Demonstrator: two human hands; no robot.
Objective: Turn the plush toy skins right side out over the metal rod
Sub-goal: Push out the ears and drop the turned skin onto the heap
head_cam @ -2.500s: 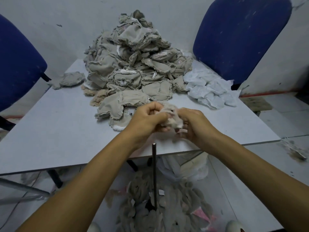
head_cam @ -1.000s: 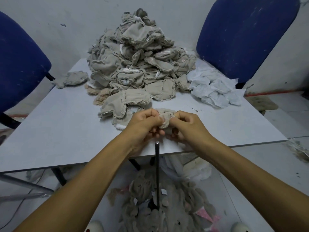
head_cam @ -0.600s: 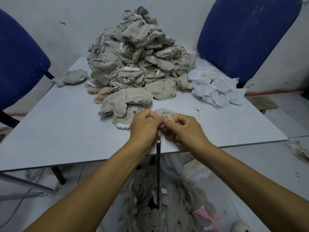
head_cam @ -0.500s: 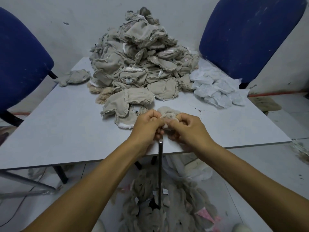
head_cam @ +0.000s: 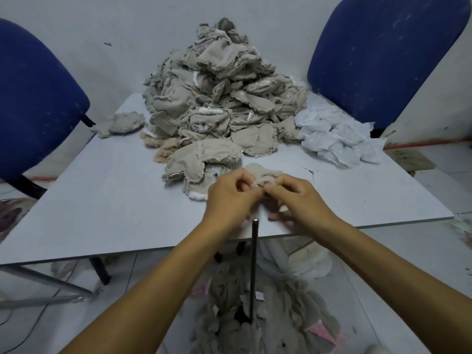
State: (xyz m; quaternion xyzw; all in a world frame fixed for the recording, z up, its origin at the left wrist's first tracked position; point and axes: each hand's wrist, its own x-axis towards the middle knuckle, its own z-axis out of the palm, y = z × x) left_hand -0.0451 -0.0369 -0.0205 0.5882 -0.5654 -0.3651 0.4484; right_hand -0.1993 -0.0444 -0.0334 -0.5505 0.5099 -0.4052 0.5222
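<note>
Hands sit marginally lower and nearer the rod tip than 0.5 s ago; the skin bundle between them is unchanged in place. Left hand (head_cam: 231, 198) and right hand (head_cam: 297, 198) both pinch one beige plush skin (head_cam: 264, 175), fingers curled, thumbs meeting at its near edge. The skin is held above the table (head_cam: 102, 200) near its front edge, just above the top of the upright metal rod (head_cam: 253, 264); contact between the two cannot be determined. The pile of unturned skins (head_cam: 219, 103) lies behind on the table. Finished skins (head_cam: 268, 325) surround the rod base on the floor.
</note>
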